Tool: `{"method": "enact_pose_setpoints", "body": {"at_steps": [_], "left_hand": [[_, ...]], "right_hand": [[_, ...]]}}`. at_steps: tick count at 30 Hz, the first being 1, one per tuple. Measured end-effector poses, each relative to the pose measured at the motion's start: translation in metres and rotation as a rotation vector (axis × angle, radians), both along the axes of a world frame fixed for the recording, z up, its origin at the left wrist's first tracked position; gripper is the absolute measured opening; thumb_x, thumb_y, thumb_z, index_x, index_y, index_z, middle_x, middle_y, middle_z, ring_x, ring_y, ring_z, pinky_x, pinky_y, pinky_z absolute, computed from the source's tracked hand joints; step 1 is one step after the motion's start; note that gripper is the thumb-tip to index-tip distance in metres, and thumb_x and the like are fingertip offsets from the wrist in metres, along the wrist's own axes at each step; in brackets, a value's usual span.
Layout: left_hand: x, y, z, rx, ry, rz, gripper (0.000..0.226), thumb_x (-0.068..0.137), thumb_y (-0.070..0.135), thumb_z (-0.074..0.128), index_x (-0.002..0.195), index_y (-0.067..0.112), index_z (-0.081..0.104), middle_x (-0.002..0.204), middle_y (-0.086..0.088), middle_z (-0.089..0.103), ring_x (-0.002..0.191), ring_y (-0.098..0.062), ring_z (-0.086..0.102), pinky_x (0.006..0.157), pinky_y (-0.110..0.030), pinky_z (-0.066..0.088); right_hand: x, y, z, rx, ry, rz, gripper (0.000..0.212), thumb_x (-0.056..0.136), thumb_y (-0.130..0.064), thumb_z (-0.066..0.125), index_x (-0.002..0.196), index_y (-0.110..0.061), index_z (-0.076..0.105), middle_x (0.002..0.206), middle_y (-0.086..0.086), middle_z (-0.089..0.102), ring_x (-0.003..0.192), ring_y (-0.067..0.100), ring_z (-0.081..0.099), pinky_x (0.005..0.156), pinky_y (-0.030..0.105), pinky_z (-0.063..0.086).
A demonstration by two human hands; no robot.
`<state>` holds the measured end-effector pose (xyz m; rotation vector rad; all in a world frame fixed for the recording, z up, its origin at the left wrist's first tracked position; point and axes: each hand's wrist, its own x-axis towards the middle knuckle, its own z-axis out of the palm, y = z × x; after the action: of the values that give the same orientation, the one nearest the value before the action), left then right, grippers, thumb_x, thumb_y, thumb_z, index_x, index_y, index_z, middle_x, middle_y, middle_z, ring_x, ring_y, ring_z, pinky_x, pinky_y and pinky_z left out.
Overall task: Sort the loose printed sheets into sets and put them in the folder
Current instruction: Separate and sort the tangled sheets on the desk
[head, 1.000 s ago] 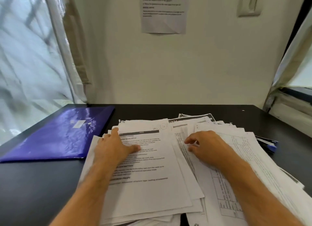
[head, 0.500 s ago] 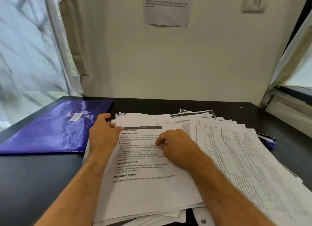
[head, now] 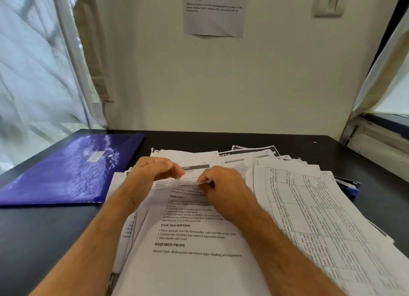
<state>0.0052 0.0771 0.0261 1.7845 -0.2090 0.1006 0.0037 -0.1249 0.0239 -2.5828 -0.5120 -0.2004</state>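
Both hands curl on the top sheet: left hand and right hand pinch its far edge. Long axis toward wrists. Folder lies left of left fingers; left hand nearer.

One purple folder, one notice on the wall, one switch, two hands; sheets (overlapping, too many to count).

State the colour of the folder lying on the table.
The folder is glossy purple-blue, seen in the head view.
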Motion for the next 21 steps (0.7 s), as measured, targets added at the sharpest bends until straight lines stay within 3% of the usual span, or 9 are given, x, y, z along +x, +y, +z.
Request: {"method": "enact_pose_setpoints", "body": {"at_steps": [1,3,5,6,8,12,14,17,21], "left_hand": [[0.003,-0.001,-0.004,0.046,-0.015,0.122,0.019,0.092,0.026,0.063,0.087,0.016,0.078,0.096,-0.002,0.075,0.094,-0.016,0.068,0.08,-0.024,0.048],[0.013,0.001,-0.012,0.361,-0.02,0.428,0.018,0.092,0.027,0.068,0.11,0.025,0.073,0.12,-0.001,0.07,0.107,-0.017,0.064,0.084,-0.026,0.051],[0.019,0.005,-0.021,0.645,0.075,0.527,0.057,0.083,0.038,0.078,0.135,0.024,0.059,0.14,-0.007,0.058,0.126,-0.027,0.054,0.101,-0.042,0.048],[0.021,0.007,-0.023,0.671,0.125,0.527,0.071,0.079,0.04,0.082,0.141,0.022,0.052,0.143,-0.009,0.054,0.13,-0.03,0.05,0.105,-0.046,0.044],[0.023,0.008,-0.025,0.617,0.16,0.527,0.084,0.076,0.037,0.085,0.147,0.02,0.044,0.142,-0.009,0.055,0.129,-0.031,0.051,0.106,-0.048,0.043],[0.021,0.007,-0.023,0.424,0.069,0.621,0.076,0.08,0.019,0.083,0.144,0.022,0.042,0.136,-0.008,0.06,0.12,-0.029,0.058,0.1,-0.045,0.048],[0.018,0.009,-0.019,0.246,-0.025,0.667,0.067,0.082,0.011,0.08,0.14,0.021,0.049,0.123,-0.006,0.067,0.101,-0.021,0.065,0.08,-0.028,0.051],[0.014,0.014,-0.011,0.193,-0.169,0.673,0.039,0.086,0.012,0.076,0.122,0.02,0.063,0.097,0.003,0.073,0.078,-0.006,0.066,0.07,-0.02,0.049],[0.011,0.014,-0.012,0.123,-0.227,0.529,0.012,0.089,0.009,0.071,0.092,0.02,0.074,0.098,0.0,0.075,0.076,-0.008,0.069,0.056,-0.011,0.049]], "right_hand": [[-0.001,0.0,-0.002,-0.002,0.044,0.005,0.017,0.099,-0.028,0.059,0.111,-0.026,0.07,0.113,-0.006,0.067,0.097,0.013,0.064,0.092,0.028,0.055],[-0.002,0.002,-0.005,-0.002,0.097,0.027,0.017,0.096,-0.024,0.063,0.111,-0.026,0.071,0.113,-0.006,0.068,0.099,0.014,0.064,0.095,0.031,0.055],[-0.001,0.004,-0.008,-0.015,0.117,0.045,0.021,0.096,-0.022,0.062,0.114,-0.026,0.071,0.115,-0.006,0.068,0.103,0.016,0.063,0.099,0.033,0.054],[-0.001,0.004,-0.008,-0.015,0.117,0.045,0.022,0.097,-0.022,0.061,0.115,-0.027,0.071,0.116,-0.006,0.068,0.104,0.016,0.063,0.099,0.032,0.053],[-0.001,0.004,-0.009,0.0,0.111,0.038,0.021,0.098,-0.023,0.06,0.115,-0.027,0.071,0.117,-0.006,0.068,0.104,0.015,0.063,0.098,0.029,0.053],[0.0,0.003,-0.008,0.02,0.109,0.04,0.02,0.097,-0.02,0.06,0.113,-0.025,0.071,0.119,-0.006,0.065,0.104,0.012,0.06,0.096,0.024,0.05],[0.001,0.003,-0.009,0.038,0.079,0.046,0.019,0.097,-0.019,0.061,0.112,-0.024,0.071,0.122,-0.008,0.058,0.106,0.01,0.056,0.098,0.022,0.049],[0.002,0.004,-0.01,0.077,0.019,0.043,0.02,0.099,-0.022,0.059,0.116,-0.027,0.068,0.138,-0.011,0.042,0.11,0.01,0.056,0.097,0.018,0.048],[0.002,0.005,-0.011,0.124,-0.05,0.005,0.028,0.098,-0.028,0.062,0.124,-0.037,0.063,0.164,-0.016,0.009,0.127,0.014,0.053,0.103,0.023,0.045]]}}
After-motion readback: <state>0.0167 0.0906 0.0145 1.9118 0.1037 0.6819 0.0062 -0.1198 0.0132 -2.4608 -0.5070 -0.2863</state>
